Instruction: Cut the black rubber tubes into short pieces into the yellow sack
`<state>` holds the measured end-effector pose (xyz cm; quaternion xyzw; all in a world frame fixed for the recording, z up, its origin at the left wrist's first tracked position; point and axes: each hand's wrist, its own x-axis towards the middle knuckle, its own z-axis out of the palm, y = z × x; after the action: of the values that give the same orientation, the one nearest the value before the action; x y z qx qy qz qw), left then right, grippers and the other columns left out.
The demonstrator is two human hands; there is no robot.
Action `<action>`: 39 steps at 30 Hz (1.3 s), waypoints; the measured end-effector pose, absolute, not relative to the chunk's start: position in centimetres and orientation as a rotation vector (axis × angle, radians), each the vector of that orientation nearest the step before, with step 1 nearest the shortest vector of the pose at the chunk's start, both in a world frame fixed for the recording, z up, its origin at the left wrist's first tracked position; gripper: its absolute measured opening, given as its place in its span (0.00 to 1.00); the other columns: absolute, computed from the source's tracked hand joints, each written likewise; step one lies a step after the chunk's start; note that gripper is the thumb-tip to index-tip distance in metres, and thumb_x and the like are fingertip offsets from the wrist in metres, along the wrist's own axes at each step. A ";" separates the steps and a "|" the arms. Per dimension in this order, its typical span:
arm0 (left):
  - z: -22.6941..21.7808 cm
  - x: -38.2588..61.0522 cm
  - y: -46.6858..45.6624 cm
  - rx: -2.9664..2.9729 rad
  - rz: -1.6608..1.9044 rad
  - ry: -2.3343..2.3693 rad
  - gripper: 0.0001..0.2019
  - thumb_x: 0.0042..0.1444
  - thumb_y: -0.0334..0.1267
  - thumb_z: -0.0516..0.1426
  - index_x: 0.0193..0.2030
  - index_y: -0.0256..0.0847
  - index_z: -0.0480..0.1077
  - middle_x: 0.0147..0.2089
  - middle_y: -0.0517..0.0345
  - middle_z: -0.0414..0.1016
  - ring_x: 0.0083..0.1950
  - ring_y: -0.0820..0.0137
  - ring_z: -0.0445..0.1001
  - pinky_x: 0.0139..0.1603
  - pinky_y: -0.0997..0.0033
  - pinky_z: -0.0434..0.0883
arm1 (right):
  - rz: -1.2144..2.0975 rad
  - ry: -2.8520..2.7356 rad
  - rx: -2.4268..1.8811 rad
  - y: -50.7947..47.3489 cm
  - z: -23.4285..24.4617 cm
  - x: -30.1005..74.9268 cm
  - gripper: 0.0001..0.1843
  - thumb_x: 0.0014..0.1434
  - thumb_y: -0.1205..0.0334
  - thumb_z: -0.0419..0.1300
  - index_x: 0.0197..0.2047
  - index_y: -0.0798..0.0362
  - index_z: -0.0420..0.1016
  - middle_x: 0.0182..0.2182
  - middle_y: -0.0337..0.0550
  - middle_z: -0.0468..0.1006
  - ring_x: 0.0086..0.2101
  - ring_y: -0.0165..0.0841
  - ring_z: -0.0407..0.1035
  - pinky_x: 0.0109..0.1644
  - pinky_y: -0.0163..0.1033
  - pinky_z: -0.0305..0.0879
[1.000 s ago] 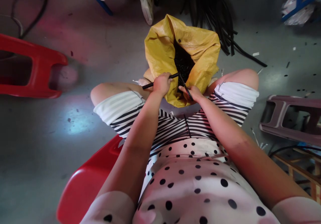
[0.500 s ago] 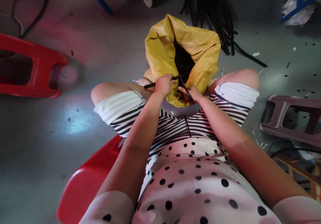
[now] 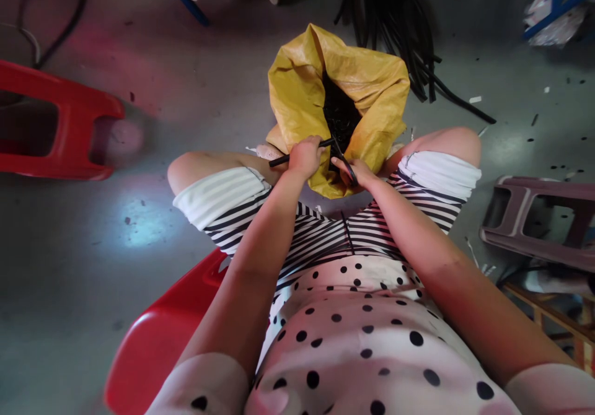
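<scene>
Left hand (image 3: 304,157) fisted on black tube (image 3: 279,160); right hand (image 3: 359,173) clasps black tool (image 3: 348,170).

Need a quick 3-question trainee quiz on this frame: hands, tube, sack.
1. True or false: the left hand grips a thin black tube.
2. The tube's end nearest the right hand lies over: A) the open yellow woven sack B) a metal tray C) a cardboard box.
3. Which hand holds the slim black item that crosses its fingers?
Key: 1 true; 2 A; 3 the right hand.
</scene>
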<state>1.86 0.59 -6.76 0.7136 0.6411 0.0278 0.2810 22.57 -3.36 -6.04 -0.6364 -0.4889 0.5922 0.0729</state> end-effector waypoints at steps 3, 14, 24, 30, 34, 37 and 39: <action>-6.5 1.8 0.6 1.919 0.067 1.725 0.17 0.74 0.35 0.55 0.62 0.42 0.81 0.64 0.42 0.84 0.66 0.49 0.80 0.68 0.54 0.75 | 1.782 -1.470 -1.917 -3.3 -5.8 22.6 0.45 0.61 0.12 0.63 0.32 0.50 0.83 0.21 0.47 0.78 0.34 0.46 0.80 0.47 0.46 0.74; -5.8 1.8 0.7 1.969 0.010 1.618 0.19 0.73 0.35 0.55 0.63 0.42 0.82 0.64 0.43 0.85 0.67 0.49 0.81 0.67 0.54 0.75 | 1.775 -1.544 -1.962 -3.3 -6.2 22.7 0.45 0.64 0.13 0.60 0.34 0.51 0.82 0.24 0.47 0.81 0.34 0.44 0.80 0.48 0.44 0.73; -6.1 1.9 0.7 1.959 -0.075 1.609 0.19 0.74 0.36 0.54 0.64 0.42 0.82 0.66 0.41 0.85 0.66 0.49 0.81 0.67 0.54 0.75 | 1.548 -1.747 -2.095 -3.2 -6.5 22.6 0.44 0.67 0.15 0.59 0.26 0.50 0.77 0.19 0.48 0.75 0.33 0.45 0.80 0.43 0.43 0.73; -6.0 1.9 0.5 1.901 -0.010 1.617 0.19 0.74 0.37 0.56 0.65 0.44 0.81 0.68 0.41 0.84 0.68 0.48 0.81 0.69 0.53 0.75 | 1.532 -1.547 -2.063 -3.2 -6.7 22.7 0.40 0.64 0.18 0.65 0.27 0.49 0.77 0.22 0.45 0.76 0.34 0.44 0.79 0.43 0.43 0.73; -5.4 2.6 -0.1 1.962 0.051 1.402 0.18 0.73 0.36 0.57 0.65 0.45 0.82 0.68 0.45 0.85 0.69 0.53 0.81 0.71 0.57 0.74 | 1.581 -1.229 -1.975 -2.9 -6.7 22.4 0.32 0.66 0.27 0.69 0.30 0.49 0.76 0.27 0.44 0.80 0.34 0.41 0.77 0.39 0.42 0.72; -5.0 3.4 -0.5 1.945 0.060 1.320 0.19 0.73 0.36 0.58 0.67 0.43 0.80 0.69 0.45 0.84 0.70 0.54 0.80 0.72 0.59 0.74 | 1.561 -1.036 -1.946 -2.5 -6.8 22.3 0.27 0.68 0.35 0.69 0.30 0.48 0.74 0.28 0.45 0.80 0.32 0.40 0.75 0.37 0.42 0.71; -4.8 3.6 -0.5 1.923 0.048 1.359 0.20 0.74 0.35 0.58 0.69 0.42 0.79 0.69 0.44 0.84 0.70 0.53 0.80 0.71 0.58 0.74 | 1.490 -1.001 -1.981 -2.3 -6.9 22.5 0.26 0.69 0.36 0.68 0.31 0.47 0.74 0.28 0.46 0.79 0.34 0.42 0.76 0.39 0.44 0.72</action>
<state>3.56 -0.52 -4.80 0.7541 0.5332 0.0187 0.3831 22.46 -2.27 -6.89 -0.7208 -0.3643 0.5420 0.2321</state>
